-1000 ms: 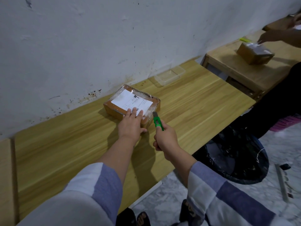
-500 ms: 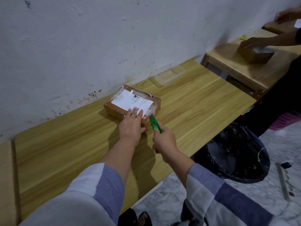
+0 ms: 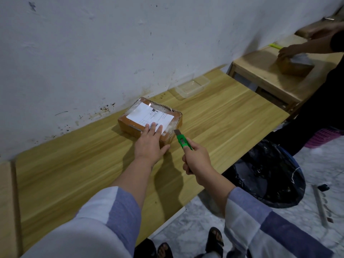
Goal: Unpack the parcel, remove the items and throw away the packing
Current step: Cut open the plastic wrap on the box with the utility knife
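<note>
Parcel (image 3: 150, 118) lies taped shut on the wooden table (image 3: 74, 164) by the wall, pinned under the left hand's (image 3: 149, 142) flat fingers so the green cutter (image 3: 181, 139), gripped in the right hand (image 3: 197, 161), can slit its near corner.

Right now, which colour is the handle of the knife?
Green; the utility knife shows best in the head view.

A scuffed white wall (image 3: 111, 43), mould-speckled along its base, backs a long wood-grain worktop (image 3: 74, 164). At far right stands a lower wooden table (image 3: 260, 79). A black-lined bin (image 3: 270, 175) sits on the grey marbled floor (image 3: 195, 226) at near right. The light is dim and even.
</note>
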The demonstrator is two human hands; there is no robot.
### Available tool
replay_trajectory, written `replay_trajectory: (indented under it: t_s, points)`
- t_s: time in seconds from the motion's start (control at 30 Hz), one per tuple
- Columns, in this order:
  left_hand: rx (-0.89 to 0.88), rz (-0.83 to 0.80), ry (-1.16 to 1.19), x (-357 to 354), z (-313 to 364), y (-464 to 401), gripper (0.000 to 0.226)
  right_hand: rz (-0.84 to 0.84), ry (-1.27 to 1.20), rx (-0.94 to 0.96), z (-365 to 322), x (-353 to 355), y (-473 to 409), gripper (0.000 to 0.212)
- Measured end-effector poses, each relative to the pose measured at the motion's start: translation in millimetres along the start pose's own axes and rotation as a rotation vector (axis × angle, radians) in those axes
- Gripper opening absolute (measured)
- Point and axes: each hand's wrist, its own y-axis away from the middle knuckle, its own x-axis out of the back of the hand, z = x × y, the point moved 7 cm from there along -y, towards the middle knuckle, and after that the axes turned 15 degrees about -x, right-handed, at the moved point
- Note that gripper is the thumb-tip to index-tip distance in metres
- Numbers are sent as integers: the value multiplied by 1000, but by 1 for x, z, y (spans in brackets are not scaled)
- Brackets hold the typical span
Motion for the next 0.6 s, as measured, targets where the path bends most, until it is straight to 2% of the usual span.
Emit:
replay_trajectory:
  t_s: [0.47, 0.6]
  points:
    - [58, 48, 44, 11, 4, -3, 60, -4, -28, 26, 0, 2, -6, 45]
    - [55, 11, 26, 10, 6, -8, 57, -9, -16, 20, -1, 1, -12, 46]
